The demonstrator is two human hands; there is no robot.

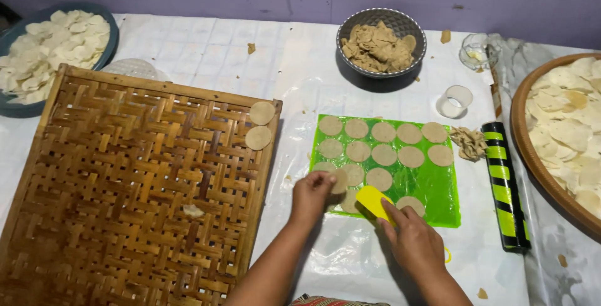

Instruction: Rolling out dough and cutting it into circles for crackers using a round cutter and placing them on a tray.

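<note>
1. On the green sheet (438, 187), cut dough discs (384, 154) lie in rows, apart so they do not stick.
2. The left hand (311, 194) pinches one disc (339, 181) at the sheet's near edge, its grip closed on the rim.
3. The right hand (413, 240) clasps a yellow scraper (374, 201), blade low to free discs.
4. The woven tray (125, 187) sits just left, holding two discs (260, 124) flat.

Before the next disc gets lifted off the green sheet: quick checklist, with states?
1. Left hand on a dough disc at the green sheet edge: ok.
2. Right hand holds yellow scraper, blade at the discs: ok.
3. Disc fully freed underneath: cannot tell.
4. Free space on woven bamboo tray, two discs laid at its corner: ok.
5. Path from sheet to tray unobstructed: ok.
</note>
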